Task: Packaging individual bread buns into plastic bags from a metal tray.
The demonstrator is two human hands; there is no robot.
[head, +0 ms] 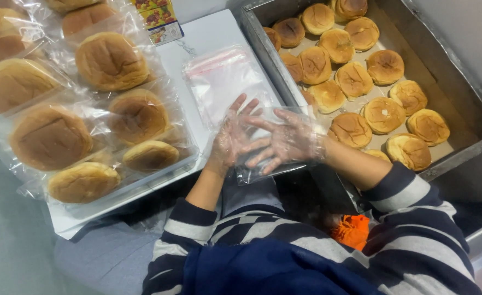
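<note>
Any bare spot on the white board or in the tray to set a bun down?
Board: a bare strip between the bagged buns and bag stack, another above that stack. Its left side is packed. Tray: bare paper along the right wall and top right corner; loose buns crowd the rest.

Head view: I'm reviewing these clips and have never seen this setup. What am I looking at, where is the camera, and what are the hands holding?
There is no machine here. The one camera is worn on a person's head and looks down at their own two hands, which wear thin clear gloves. The left hand and right hand together hold an empty clear plastic bag between them. Behind it a stack of the same bags lies on a white board. On the person's left, bagged buns are piled on that board. On the right, a metal tray holds unwrapped buns in rows. The striped sleeves are the person's own.
</note>
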